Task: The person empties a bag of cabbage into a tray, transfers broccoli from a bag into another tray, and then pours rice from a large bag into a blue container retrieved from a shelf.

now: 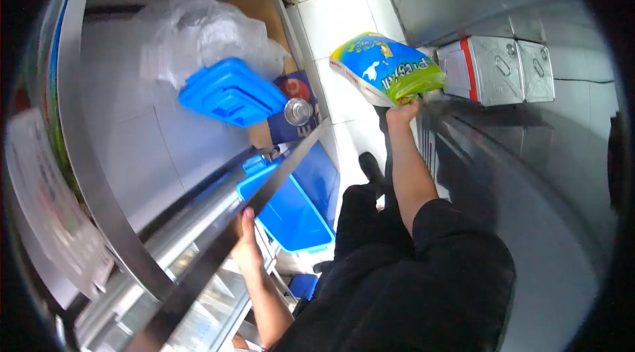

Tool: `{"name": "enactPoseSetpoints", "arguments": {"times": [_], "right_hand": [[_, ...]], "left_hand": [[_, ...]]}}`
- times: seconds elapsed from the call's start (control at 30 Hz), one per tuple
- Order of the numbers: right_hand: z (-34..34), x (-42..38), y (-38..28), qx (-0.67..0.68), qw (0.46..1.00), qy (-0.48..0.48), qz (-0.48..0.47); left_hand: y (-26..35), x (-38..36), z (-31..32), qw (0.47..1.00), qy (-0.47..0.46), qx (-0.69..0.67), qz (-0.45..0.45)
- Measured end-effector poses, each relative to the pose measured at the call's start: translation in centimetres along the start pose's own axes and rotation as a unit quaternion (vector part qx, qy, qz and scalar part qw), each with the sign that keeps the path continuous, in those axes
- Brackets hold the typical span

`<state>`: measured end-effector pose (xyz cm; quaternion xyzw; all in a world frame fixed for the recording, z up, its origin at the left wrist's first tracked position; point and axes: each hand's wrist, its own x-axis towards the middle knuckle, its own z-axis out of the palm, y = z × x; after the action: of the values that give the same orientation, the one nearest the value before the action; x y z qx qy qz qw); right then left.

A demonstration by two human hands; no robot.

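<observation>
My right hand [403, 112] is closed round the gathered green end of a blue, yellow and green printed plastic bag [387, 66]. The bag looks bulky and hangs tilted over the white floor. What it holds is hidden. On the other side, my left hand [247, 239] grips the metal shelf rail [228, 236], thumb on the near side and fingers mostly hidden behind it. Just beyond that hand, below the rail, stands an open blue plastic bin [286, 210].
A blue lid [231, 92] and clear plastic bags [205, 38] sit on the shelf, near a small metal bowl [298, 112]. Metal tins [499, 71] stand on the dark counter [522, 133] at right. White tiled floor [335, 21] runs between.
</observation>
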<state>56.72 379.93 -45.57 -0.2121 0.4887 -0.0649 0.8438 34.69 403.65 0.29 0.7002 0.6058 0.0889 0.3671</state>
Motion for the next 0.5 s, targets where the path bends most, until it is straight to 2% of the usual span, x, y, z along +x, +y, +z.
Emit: {"name": "enactPoseSetpoints", "arguments": {"times": [0.07, 0.13, 0.27, 0.33, 0.37, 0.47, 0.5], "right_hand": [[-2.6, -1.2, -0.1, -0.028, 0.999, -0.029, 0.003], [-4.0, -2.4, 0.1, -0.022, 0.998, -0.059, 0.015], [-8.6, -6.6, -0.9, -0.027, 0.998, -0.037, 0.035], [-11.2, -7.9, -2.0, -0.047, 0.998, 0.021, 0.025], [-12.0, -7.7, -2.0, -0.051, 0.998, 0.036, 0.019], [-18.0, -6.7, -3.1, -0.067, 0.994, -0.072, 0.058], [-18.3, -10.4, -5.0, -0.091, 0.995, 0.002, 0.041]], "left_hand": [[1.9, -0.3, 0.3, 0.998, -0.019, 0.013, 0.062], [2.1, 0.1, -0.1, 0.995, -0.04, 0.052, 0.078], [1.0, 0.4, -0.3, 0.989, -0.052, 0.062, 0.127], [1.1, -0.2, 0.1, 0.985, 0.001, 0.099, 0.141], [0.2, -0.5, 0.4, 0.986, -0.011, 0.047, 0.157], [-2.8, -0.1, 0.6, 0.976, -0.021, -0.024, 0.215], [-1.2, -0.6, -0.5, 0.978, -0.025, -0.02, 0.204]]}}
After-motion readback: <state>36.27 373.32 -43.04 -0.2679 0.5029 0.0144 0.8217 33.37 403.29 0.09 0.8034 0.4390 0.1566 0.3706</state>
